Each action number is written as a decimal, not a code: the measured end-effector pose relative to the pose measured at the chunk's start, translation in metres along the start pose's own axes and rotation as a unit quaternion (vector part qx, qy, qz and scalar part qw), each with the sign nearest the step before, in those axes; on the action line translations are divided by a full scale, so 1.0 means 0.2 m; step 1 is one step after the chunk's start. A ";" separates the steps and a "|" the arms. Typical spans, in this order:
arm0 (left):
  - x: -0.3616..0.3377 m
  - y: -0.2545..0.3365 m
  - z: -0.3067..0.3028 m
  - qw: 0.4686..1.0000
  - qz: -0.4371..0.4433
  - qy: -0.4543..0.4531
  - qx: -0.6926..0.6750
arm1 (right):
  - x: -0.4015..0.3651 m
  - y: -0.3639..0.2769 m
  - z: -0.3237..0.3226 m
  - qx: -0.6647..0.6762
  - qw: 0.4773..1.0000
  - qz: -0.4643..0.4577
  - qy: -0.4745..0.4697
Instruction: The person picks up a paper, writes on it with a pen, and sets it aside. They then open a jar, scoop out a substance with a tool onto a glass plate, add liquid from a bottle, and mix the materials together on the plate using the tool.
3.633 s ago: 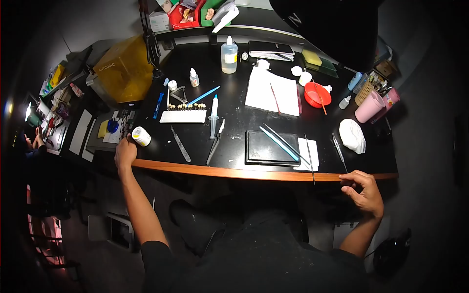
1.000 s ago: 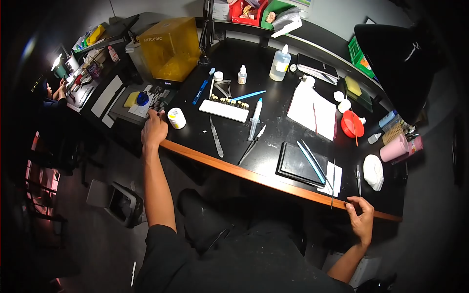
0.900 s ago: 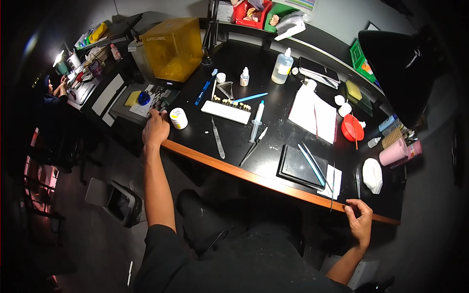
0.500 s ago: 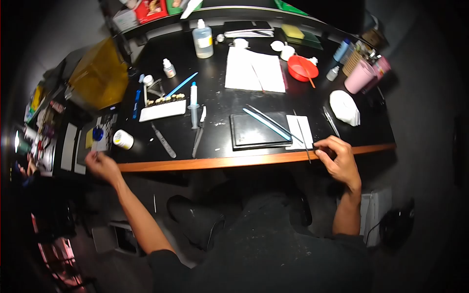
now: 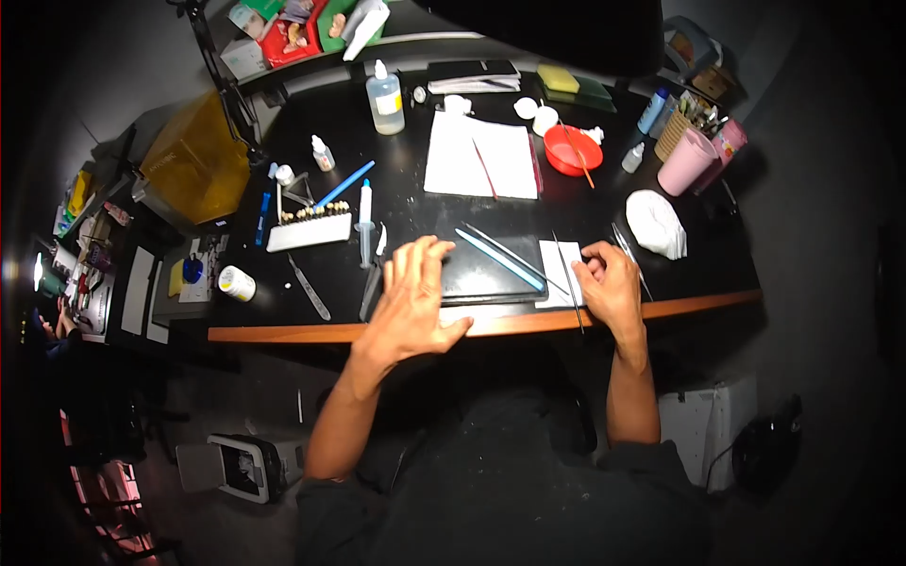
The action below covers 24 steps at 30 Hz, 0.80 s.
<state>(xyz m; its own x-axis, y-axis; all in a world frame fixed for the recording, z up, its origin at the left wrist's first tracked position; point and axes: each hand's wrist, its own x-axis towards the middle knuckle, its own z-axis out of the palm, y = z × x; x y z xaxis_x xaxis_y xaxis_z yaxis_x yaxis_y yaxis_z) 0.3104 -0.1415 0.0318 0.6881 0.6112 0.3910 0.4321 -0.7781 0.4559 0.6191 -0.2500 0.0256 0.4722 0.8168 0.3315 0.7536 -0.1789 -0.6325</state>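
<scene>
My left hand (image 5: 408, 300) is open, fingers spread, over the left edge of a flat black case (image 5: 481, 269). A light blue-white stick (image 5: 498, 258) and a thin dark tool (image 5: 510, 247) lie across the case. My right hand (image 5: 612, 288) has its fingers curled and thumb close to them, at the right edge of a white pad (image 5: 550, 274); anything between the fingertips is too small to make out. Another thin dark tool (image 5: 568, 274) crosses the pad beside that hand and juts over the table edge. Metal tweezers (image 5: 632, 257) lie right of it.
A syringe (image 5: 365, 222), shade-tab holder (image 5: 310, 232), white jar (image 5: 236, 283) and spatula (image 5: 310, 291) lie left. White paper (image 5: 462, 165), a red bowl (image 5: 572, 151), crumpled tissue (image 5: 656, 224) and pink cup (image 5: 687, 162) stand further back. Another person's hands (image 5: 66, 319) show far left.
My left hand has moved right, from the table's left corner to the black case, and its fingers have spread. My right hand has shifted slightly left, its thumb and fingers closer together.
</scene>
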 end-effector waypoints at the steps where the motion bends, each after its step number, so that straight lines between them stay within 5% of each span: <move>1: 0.01 -0.01 0.03 1.000 0.003 0.004 0.004 | 0.00 0.00 0.00 -0.008 1.000 -0.008 0.002; 13: 0.01 -0.04 0.11 0.999 -0.025 0.037 -0.012 | -0.04 0.03 0.08 0.014 0.998 -0.022 0.064; 17: 0.00 -0.03 0.07 0.994 0.008 0.098 -0.053 | 0.00 0.11 0.08 0.168 0.982 -0.038 0.079; 24: 0.40 -0.23 -0.36 0.926 0.186 0.327 -0.011 | 0.50 -0.63 -0.07 0.184 0.942 -0.267 -0.090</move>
<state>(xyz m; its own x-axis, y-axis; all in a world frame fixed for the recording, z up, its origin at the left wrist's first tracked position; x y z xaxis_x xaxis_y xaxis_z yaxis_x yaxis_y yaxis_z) 0.3043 -0.0464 0.0995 0.2829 0.2636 0.9222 0.2196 -0.9537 0.2053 0.5782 -0.1527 0.1481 -0.0385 0.8219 0.5684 0.6362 0.4588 -0.6203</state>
